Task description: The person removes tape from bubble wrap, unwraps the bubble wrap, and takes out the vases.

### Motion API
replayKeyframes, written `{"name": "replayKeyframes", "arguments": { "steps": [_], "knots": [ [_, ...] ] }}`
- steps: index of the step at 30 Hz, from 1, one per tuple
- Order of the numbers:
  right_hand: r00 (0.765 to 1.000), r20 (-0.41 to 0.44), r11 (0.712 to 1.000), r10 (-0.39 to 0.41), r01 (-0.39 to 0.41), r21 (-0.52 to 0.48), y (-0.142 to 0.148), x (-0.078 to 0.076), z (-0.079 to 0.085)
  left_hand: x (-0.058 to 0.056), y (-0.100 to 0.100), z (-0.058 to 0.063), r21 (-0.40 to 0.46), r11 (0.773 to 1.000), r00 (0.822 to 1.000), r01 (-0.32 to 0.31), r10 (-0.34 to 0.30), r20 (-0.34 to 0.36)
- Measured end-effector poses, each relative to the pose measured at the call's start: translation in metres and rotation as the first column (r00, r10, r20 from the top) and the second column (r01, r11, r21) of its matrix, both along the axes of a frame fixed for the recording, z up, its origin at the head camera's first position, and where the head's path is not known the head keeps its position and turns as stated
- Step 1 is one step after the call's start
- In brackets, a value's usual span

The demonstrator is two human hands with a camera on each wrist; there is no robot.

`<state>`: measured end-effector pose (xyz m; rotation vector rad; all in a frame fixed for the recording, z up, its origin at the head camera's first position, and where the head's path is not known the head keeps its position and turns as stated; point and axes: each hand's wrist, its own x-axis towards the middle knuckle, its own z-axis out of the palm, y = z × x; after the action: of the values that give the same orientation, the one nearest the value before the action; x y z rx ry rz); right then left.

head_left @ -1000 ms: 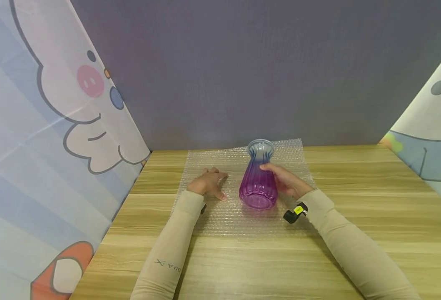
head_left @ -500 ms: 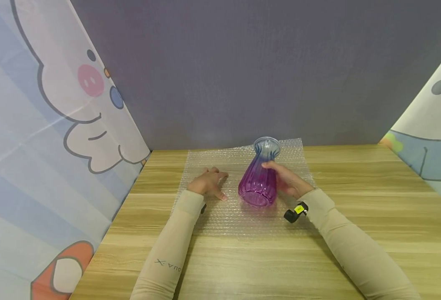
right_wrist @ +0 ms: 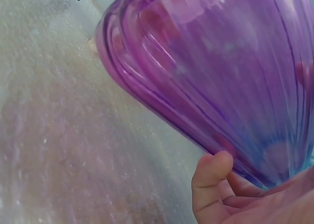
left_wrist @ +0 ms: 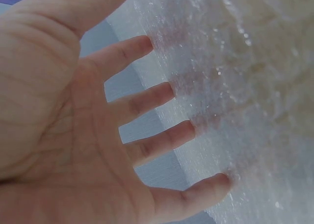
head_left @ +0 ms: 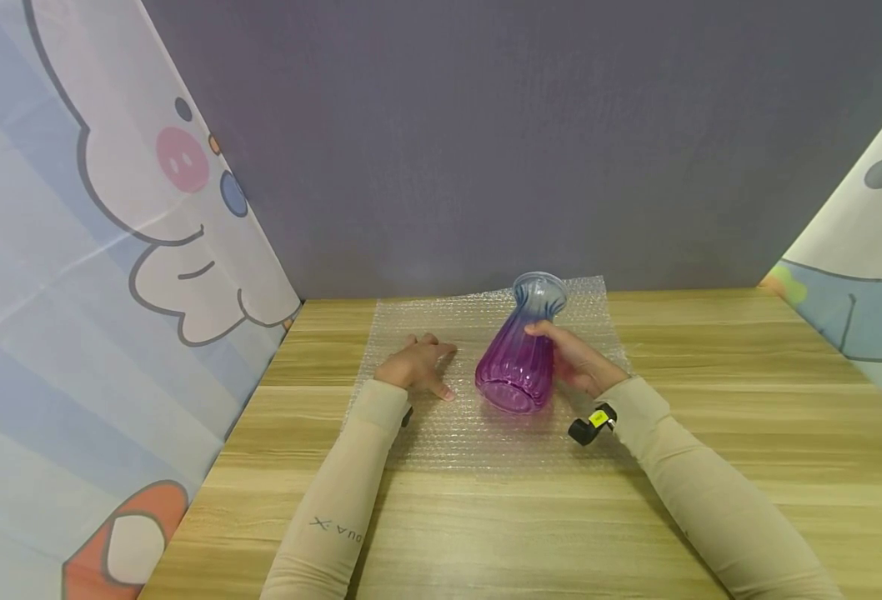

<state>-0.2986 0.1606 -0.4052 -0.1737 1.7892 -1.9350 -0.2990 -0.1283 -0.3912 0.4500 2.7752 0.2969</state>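
Note:
A ribbed glass vase point(head_left: 518, 360), purple at the base and fading to blue at its flared rim, tilts with its mouth away and to the right in the head view. My right hand point(head_left: 578, 363) grips it by the narrower upper body, thumb on the near side. In the right wrist view the vase point(right_wrist: 211, 72) fills much of the picture. Beneath lies a clear sheet of bubble wrap point(head_left: 448, 437). My left hand point(head_left: 413, 367) rests on its left part with spread fingers; in the left wrist view the fingertips point(left_wrist: 181, 133) touch the bubble wrap.
The wooden table point(head_left: 749, 400) carries the sheet near its back edge. A grey panel point(head_left: 486, 150) stands upright behind it. Cartoon-printed cloths point(head_left: 111, 333) hang at both sides.
The vase has tilted further, its rim shifting right and slightly away while its base moved a little left. My left hand has stayed in place on the bubble wrap.

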Motion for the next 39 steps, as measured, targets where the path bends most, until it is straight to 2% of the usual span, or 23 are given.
{"name": "replayKeyframes", "arguments": {
  "steps": [15,39],
  "knots": [
    [1.0,0.012,1.0,-0.01,0.01,-0.024,0.0006,0.0011,0.0019,-0.0011,-0.0004,-0.001,0.005,1.0,1.0,0.007,-0.007,0.001],
    [0.998,-0.053,1.0,-0.023,0.022,-0.014,0.0029,0.0016,0.0061,-0.0008,-0.0004,-0.0014,0.009,1.0,1.0,0.01,-0.01,-0.01]
  ]
}}
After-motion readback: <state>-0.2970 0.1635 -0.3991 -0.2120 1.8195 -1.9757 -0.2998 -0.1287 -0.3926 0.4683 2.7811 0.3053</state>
